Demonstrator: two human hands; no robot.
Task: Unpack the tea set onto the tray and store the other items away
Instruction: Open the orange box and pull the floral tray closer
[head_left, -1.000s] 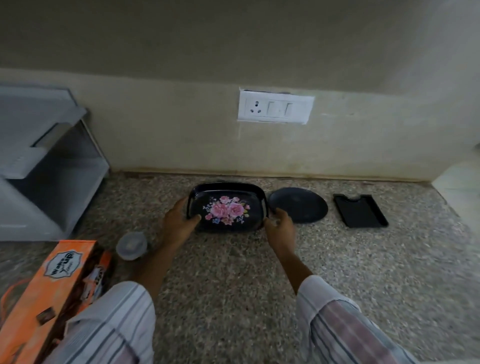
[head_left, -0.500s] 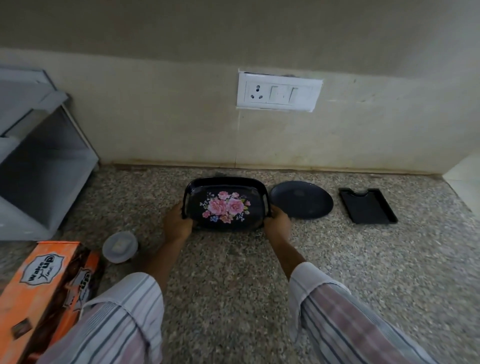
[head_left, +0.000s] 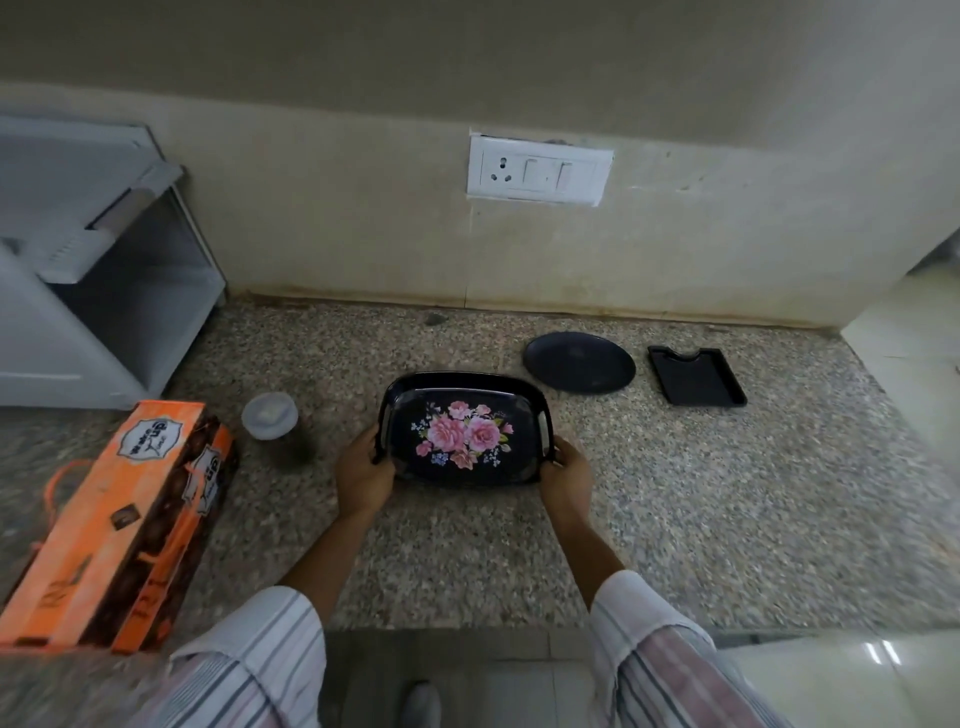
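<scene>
So the speckled granite desk (head_left: 675, 519) takes up most of the view, running back to a beige wall with a white switch plate (head_left: 540, 175) on it. Off to the left there's a white shelf unit (head_left: 104, 291) with an open compartment, probably where the leftover stuff ends up.

Next biggest is the orange box (head_left: 119, 519) lying on its side at the left edge of the desk, long axis running toward the person. I'd guess the tea set is in there; you can't see inside it.

Then the tray (head_left: 462, 431), black with pink roses, sitting pretty much dead center straight ahead of the person. Its long axis runs left to right, so each short end lines up with 1 hand. The left hand (head_left: 363, 473) grips the left handle and the right hand (head_left: 566, 475) grips the right handle, fingers curled round the rim on both sides. Can't tell if it's resting on the desk or lifted slightly.

The box is well off to the left of the tray, so the left hand is the nearer 1 for it.

Smaller bits: a round dark plate (head_left: 579, 362) just behind the tray's right corner, a little black rectangular holder (head_left: 696, 376) right of that, and a small jar with a clear lid (head_left: 270, 415) between the box and the tray.
</scene>
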